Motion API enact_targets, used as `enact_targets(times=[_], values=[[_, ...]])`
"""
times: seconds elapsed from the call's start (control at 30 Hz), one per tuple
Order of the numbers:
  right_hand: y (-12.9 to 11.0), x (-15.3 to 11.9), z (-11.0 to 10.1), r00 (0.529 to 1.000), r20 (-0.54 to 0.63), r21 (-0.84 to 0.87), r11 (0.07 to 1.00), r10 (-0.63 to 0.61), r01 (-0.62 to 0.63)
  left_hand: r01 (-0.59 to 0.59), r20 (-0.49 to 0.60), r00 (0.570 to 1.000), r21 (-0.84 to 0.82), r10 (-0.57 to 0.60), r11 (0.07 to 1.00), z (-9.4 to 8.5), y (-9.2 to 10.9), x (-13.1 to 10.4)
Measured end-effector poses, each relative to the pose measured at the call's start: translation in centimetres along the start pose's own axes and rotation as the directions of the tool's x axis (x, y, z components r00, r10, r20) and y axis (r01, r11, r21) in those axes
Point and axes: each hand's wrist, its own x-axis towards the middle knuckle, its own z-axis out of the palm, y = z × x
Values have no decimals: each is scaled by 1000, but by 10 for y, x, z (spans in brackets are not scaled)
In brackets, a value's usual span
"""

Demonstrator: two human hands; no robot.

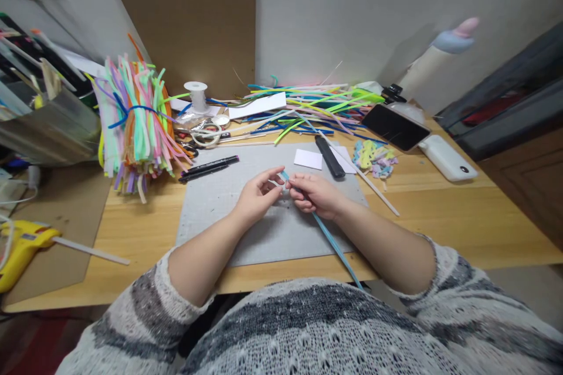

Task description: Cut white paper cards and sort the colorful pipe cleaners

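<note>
A long light blue strip [336,249] runs from my right hand [314,193] down over the front edge of the table. My right hand is closed around it, and a short end sticks out past the fingertips towards the left. Just beside that end is my left hand [260,194], its thumb and fingers curved and apart, with nothing visible between them. Both hands are above the grey cutting mat [264,246].
Behind the mat lie loose coloured strips [308,99], scissors [206,136] and a white spool [196,96]. A bundle of strips [136,123] and a yellow glue gun [26,246] are left. A black phone [396,127] lies right.
</note>
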Motion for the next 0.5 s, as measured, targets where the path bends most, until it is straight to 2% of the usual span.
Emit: enact_targets(times=[0.1,0.2,0.33,0.5], values=[[0,0,-1,1000,-5,-9,1000,-12,12,15,6,1000,-8,-15,1000,0,0,0],[-1,0,-2,1000,-1,-26,999,-24,24,38,8,999,-88,-37,995,2,2,1],[1,1,1,999,15,-72,997,-30,31,118,-91,986,-214,-140,970,4,3,3],[12,4,6,998,62,-173,985,-11,22,188,-95,973,-208,-211,960,4,0,3]])
